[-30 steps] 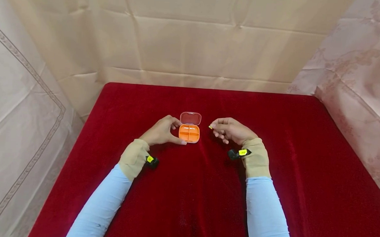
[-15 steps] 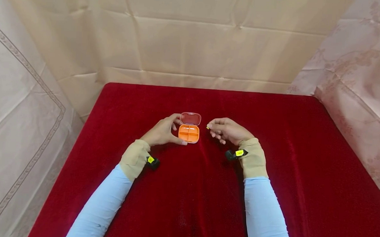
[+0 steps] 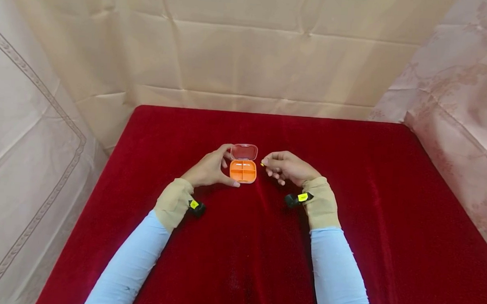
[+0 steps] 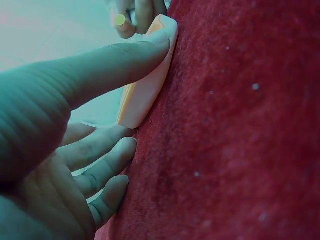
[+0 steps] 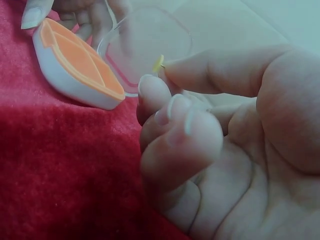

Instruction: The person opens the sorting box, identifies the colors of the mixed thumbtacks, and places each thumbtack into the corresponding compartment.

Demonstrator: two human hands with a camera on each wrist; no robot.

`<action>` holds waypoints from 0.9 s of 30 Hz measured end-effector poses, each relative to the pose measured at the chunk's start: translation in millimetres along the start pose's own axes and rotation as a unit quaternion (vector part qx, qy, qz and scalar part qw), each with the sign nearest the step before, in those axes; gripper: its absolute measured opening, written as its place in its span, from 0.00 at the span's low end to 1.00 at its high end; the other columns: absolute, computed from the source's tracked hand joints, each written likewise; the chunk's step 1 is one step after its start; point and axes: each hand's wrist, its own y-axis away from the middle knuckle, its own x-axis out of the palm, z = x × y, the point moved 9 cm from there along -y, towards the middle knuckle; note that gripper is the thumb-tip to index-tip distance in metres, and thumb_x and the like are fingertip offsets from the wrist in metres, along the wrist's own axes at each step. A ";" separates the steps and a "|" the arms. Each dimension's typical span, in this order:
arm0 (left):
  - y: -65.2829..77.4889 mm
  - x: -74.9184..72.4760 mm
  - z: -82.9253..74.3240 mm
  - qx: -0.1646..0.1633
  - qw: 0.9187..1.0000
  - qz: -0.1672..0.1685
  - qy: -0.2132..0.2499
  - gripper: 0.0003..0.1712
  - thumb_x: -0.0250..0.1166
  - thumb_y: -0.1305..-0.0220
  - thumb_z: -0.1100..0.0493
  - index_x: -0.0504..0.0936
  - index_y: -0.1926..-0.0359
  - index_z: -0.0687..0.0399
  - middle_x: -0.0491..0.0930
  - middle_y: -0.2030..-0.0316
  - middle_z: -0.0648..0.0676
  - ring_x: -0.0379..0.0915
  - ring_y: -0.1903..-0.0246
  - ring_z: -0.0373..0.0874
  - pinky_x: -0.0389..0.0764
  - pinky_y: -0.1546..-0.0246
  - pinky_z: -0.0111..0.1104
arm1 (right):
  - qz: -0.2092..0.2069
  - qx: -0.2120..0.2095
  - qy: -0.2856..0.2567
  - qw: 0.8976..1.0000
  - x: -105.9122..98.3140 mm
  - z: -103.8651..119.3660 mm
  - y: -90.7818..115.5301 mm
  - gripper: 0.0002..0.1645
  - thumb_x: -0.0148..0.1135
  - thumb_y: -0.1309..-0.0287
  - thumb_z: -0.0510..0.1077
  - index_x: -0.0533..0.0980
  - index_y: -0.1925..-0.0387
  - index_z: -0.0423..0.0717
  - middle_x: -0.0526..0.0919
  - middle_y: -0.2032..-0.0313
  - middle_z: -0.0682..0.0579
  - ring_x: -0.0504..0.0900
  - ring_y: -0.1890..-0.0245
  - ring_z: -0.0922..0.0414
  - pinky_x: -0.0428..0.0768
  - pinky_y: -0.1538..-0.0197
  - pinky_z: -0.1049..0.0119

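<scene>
An orange-and-white pill box (image 3: 248,176) with several compartments lies on the red cloth, its clear lid (image 3: 244,152) raised at the back. My left hand (image 3: 209,168) steadies it from the left, thumb along the front wall and fingers round the back left side. In the right wrist view the compartments in sight hold nothing. Just right of the box, my right hand (image 3: 292,167) pinches a yellow thumbtack (image 5: 158,63) between thumb and index finger. A bit of its metal pin shows beside the thumb. The other right fingers are loosely curled, apart from the box.
Red velvety cloth (image 3: 239,251) covers the table. Behind the far edge hangs a beige curtain (image 3: 239,56), and pale patterned cloth (image 3: 466,98) stands at the right. Each wrist carries a small black camera, such as the right one (image 3: 291,200).
My right hand has moved a little left with the thumbtack, closer to the pill box. The left hand and the box have hardly shifted.
</scene>
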 end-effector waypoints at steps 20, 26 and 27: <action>-2.4 2.1 -0.9 0.021 1.000 0.000 -0.002 0.64 0.87 0.56 0.50 0.57 0.23 0.41 0.77 0.46 0.52 0.72 0.54 0.48 0.76 0.53 0.40 | -0.013 -0.024 0.046 0.999 16.0 8.8 -6.3 0.16 0.54 0.26 0.41 0.74 0.51 0.28 0.73 0.73 0.48 0.69 0.77 0.58 0.71 0.79 0.69; -1.6 1.9 1.0 0.016 1.000 0.002 -0.004 0.63 0.86 0.55 0.49 0.57 0.23 0.43 0.77 0.45 0.52 0.72 0.53 0.48 0.77 0.53 0.39 | -0.022 -0.026 0.054 0.998 21.6 10.5 -9.5 0.15 0.56 0.26 0.41 0.75 0.52 0.30 0.73 0.74 0.49 0.69 0.78 0.58 0.71 0.80 0.69; -1.4 2.0 1.2 0.015 1.000 0.003 -0.005 0.63 0.86 0.55 0.48 0.57 0.23 0.44 0.77 0.45 0.53 0.72 0.53 0.48 0.77 0.53 0.39 | -0.023 -0.026 0.056 0.998 22.6 11.0 -10.1 0.14 0.55 0.26 0.40 0.75 0.52 0.30 0.73 0.74 0.48 0.69 0.78 0.58 0.71 0.80 0.69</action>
